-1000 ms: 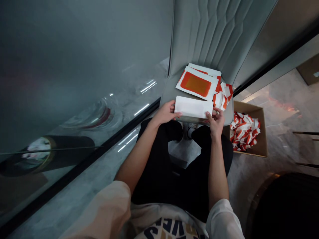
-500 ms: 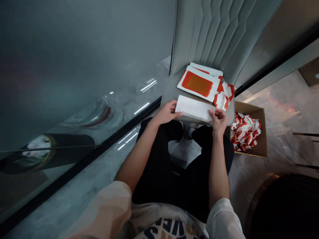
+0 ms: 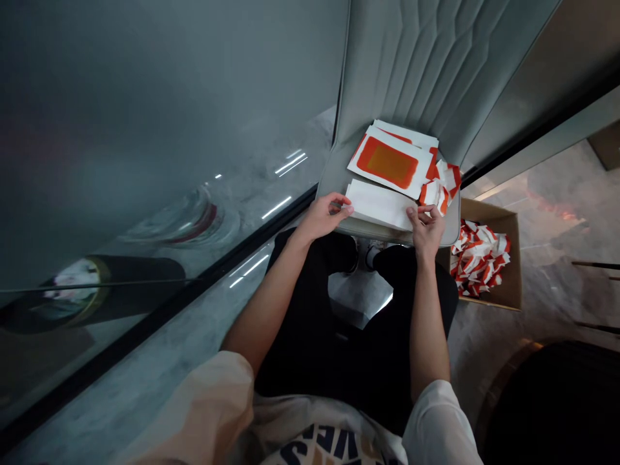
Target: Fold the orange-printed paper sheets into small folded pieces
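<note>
A folded white paper sheet (image 3: 380, 203) lies across the front of a grey padded chair seat (image 3: 334, 174). My left hand (image 3: 323, 216) pinches its left end, fingers closed on the edge. My right hand (image 3: 426, 227) pinches its right end, thumb on top. Behind the sheet lies a stack of flat white sheets with an orange-red rectangle (image 3: 390, 161). Several folded red-and-white paper pieces (image 3: 440, 187) sit on the seat just beyond my right hand.
A cardboard box (image 3: 511, 258) on the floor at the right holds many folded red-and-white pieces (image 3: 479, 258). A glass panel (image 3: 145, 161) with a dark frame runs along the left. My knees in dark trousers are under the seat edge.
Both hands have kept hold of the white sheet and drawn slightly closer together; the sheet now looks narrower and more tilted. The view has shifted a little.
</note>
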Demonstrator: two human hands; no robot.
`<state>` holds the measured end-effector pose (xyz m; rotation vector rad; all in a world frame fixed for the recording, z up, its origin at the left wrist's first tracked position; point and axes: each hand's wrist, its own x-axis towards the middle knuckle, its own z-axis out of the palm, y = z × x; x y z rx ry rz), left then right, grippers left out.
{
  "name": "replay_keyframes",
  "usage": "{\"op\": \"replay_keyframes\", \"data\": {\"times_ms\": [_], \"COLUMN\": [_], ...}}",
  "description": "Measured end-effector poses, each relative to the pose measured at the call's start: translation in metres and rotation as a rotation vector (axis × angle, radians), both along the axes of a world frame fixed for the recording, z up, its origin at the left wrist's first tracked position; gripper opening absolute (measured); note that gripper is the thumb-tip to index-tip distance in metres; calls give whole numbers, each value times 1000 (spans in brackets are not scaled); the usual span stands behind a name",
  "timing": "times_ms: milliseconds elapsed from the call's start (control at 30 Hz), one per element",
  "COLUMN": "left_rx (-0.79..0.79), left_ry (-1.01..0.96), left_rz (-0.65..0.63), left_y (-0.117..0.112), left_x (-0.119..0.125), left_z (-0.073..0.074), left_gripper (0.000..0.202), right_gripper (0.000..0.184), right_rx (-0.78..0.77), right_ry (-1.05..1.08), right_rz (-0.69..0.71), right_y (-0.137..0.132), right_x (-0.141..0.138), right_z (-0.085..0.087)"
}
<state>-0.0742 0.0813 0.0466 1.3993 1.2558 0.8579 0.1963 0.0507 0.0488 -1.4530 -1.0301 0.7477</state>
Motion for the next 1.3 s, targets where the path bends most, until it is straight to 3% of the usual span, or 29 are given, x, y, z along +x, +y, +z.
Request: {"op": "replay_keyframes", "data": {"times_ms": [100, 300, 400, 567, 667, 900, 1100, 1300], "left_rx": [-17, -36, 5, 43, 71, 183, 118, 117], "left_ry": [-10, -73, -124, -144, -134, -190, -220, -156], "left_rz": [45, 86, 75, 26, 17, 80, 131, 232], "left_y": [1, 1, 0, 1, 4, 9, 10, 45], "left_x": [-1, 0, 2, 1, 2, 7, 2, 3], "left_z": [2, 4, 6, 2, -3, 4, 9, 2], "left_gripper": [24, 23, 22, 52, 63, 44, 52, 54], "right_gripper": [43, 39, 39, 43, 45, 39, 38, 31], "right_rx": [6, 95, 83, 58, 83, 114, 122, 155], "right_ry": [-65, -298, -222, 82, 163, 169, 175, 143], "right_rz": [2, -147, -113, 2, 21, 75, 98, 197], "right_y": [0, 0, -1, -5, -7, -10, -9, -20], "right_x": [2, 8, 8, 2, 0, -2, 1, 6], "right_z": [1, 8, 11, 17, 20, 23, 20, 24]}}
